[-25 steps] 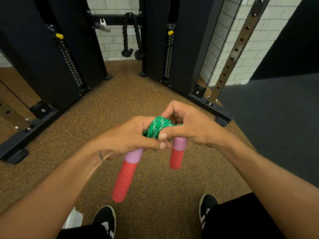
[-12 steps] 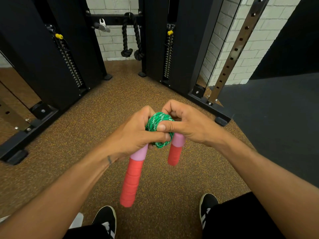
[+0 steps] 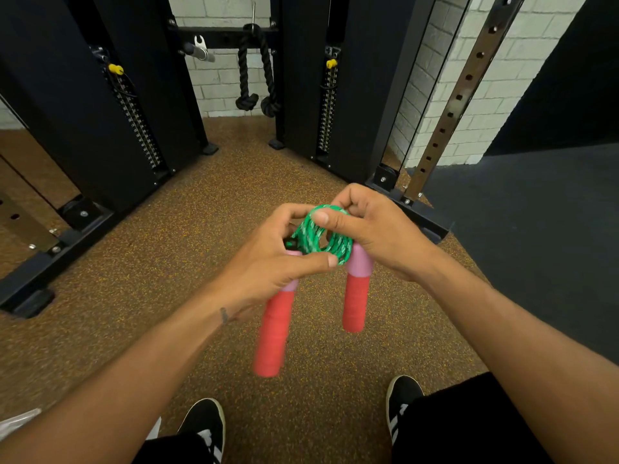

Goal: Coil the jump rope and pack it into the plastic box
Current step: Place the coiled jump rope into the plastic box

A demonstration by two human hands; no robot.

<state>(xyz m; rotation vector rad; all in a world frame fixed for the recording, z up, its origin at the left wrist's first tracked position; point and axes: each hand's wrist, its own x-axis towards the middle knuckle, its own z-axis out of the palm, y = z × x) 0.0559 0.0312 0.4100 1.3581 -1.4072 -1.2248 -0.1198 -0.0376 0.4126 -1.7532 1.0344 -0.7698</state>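
The green-and-white jump rope [image 3: 338,244] is wound into a small tight coil held at chest height between both hands. My left hand [image 3: 268,266] pinches the coil's near left side with thumb and fingers. My right hand [image 3: 375,229] grips its top and right side, thumb lying across the loops. Two red handles with pink collars hang down from the coil: the left handle [image 3: 273,333] is blurred, the right handle [image 3: 355,301] is shorter in view. A sliver of the clear plastic box [image 3: 20,423] shows at the bottom left, mostly hidden behind my left forearm.
Black weight-stack columns [image 3: 110,122] and steel frame feet [image 3: 412,209] stand ahead on the speckled brown rubber floor. A black knotted rope attachment [image 3: 256,75] hangs at the back wall. Dark grey flooring [image 3: 536,229] lies to the right. My black shoes [image 3: 204,426] are below.
The coil has opened into a visible ring and risen slightly. My right thumb moved onto the top of the loops, and the left handle swung from slanting left to hanging almost straight down.
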